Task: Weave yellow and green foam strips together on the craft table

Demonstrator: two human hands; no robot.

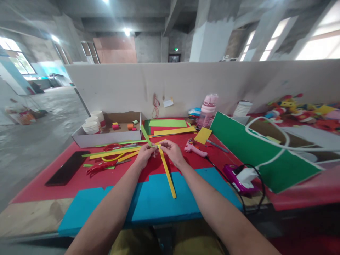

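Observation:
Both my hands meet over the middle of the table, fingertips close together. My left hand is closed in a pinch at the lower end of a green strip, which points up and away to the left. In my right hand, thumb and fingers pinch the top of a yellow strip that hangs down toward the table's front edge. Whether the two strips touch is hidden by my fingers. More long yellow strips lie left of my left hand, beside red-handled scissors.
A pink glue gun lies to the right, its cord running to a purple power strip. Behind it stands a pink bottle. A green board leans at the right. A cardboard box with white cups sits back left; a dark slab lies before it.

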